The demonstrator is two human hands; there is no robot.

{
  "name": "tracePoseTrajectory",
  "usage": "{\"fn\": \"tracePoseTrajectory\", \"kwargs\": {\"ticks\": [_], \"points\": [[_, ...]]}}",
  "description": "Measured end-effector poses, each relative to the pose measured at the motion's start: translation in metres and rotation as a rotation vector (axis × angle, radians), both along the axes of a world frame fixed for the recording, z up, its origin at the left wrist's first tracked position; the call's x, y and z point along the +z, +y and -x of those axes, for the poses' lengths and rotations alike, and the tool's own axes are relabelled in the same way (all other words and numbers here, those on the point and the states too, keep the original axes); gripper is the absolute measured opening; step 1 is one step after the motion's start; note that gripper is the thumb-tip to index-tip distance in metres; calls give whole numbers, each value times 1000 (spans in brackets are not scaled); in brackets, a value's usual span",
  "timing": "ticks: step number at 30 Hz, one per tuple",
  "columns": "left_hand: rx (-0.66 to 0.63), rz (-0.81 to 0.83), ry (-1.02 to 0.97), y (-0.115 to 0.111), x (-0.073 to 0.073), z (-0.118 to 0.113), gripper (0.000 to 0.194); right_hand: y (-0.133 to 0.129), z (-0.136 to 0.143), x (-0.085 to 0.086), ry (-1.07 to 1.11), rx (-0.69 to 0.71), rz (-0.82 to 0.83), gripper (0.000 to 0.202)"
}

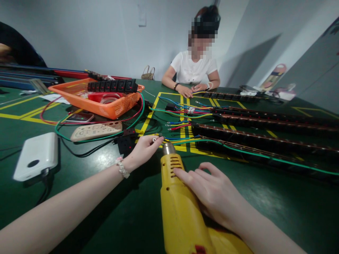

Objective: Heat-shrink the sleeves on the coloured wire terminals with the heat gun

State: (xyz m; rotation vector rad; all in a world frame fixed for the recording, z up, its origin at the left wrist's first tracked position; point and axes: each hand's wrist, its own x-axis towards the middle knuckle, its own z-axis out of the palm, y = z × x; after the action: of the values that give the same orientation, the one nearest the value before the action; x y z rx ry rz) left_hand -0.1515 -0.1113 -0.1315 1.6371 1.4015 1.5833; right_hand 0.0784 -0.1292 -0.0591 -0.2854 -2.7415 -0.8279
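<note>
The left hand (pixel 144 151) pinches thin, multicoloured insulated wires (pixel 180 139) beside the silver metal nozzle (pixel 168 149) of a yellow plastic heat gun (pixel 180 208), which the right hand (pixel 212 190) touches, grip unclear.

Heat gun (pixel 177 197) bars the middle

It fills the gap between left hand (pixel 141 152) and right hand (pixel 208 190). Green tabletop (pixel 286 201) gives room right of the right hand; black socket strips (pixel 238 137) obstruct beyond it. Past the left hand stands an orange basket (pixel 91 107); left of it, a white power bank (pixel 37 151).
</note>
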Motion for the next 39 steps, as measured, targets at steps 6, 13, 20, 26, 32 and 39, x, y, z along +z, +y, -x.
{"fn": "tracePoseTrajectory", "kwargs": {"ticks": [6, 13, 20, 26, 32, 39], "points": [[2, 12, 3, 1, -1, 0, 50, 5, -10, 4, -2, -29, 18, 51], [7, 15, 9, 1, -2, 1, 51, 15, -37, 14, 25, -113, 8, 49], [-2, 28, 6, 2, -3, 1, 50, 31, -82, 28, 0, -215, -50, 54], [-12, 39, -6, 3, -6, 1, 51, 31, -102, 35, -12, -301, -136, 53], [-1, 42, -3, 2, 0, 0, 51, 30, -99, 35, -32, -262, -155, 49], [-31, 67, -108, 2, -2, -1, 53, 29, -94, 37, -21, -226, -173, 44]]}}
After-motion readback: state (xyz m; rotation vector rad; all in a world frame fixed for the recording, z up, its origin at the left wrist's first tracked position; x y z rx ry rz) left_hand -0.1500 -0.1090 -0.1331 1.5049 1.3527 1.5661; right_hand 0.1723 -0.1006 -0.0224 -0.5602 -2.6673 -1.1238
